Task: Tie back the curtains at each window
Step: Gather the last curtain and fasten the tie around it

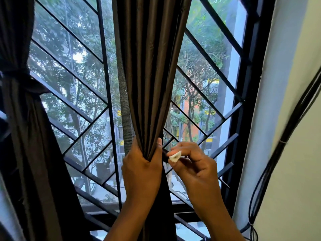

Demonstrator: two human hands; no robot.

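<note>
A dark brown curtain (151,70) hangs down the middle of the window, gathered into a narrow bunch. My left hand (141,169) grips that bunch, fingers and thumb wrapped round the folds. Just to its right, my right hand (192,164) pinches the end of a dark tie-back strap (165,154) with a small white patch (175,156) on it, held close against the curtain. At the far left a second dark curtain (22,119) hangs tied at its waist by a band (20,73).
A black metal grille (83,108) of diagonal bars covers the glass behind the curtains, with trees and buildings outside. A pale wall (286,119) stands on the right, and black cables (271,164) run down it. The black window frame (246,101) edges the opening.
</note>
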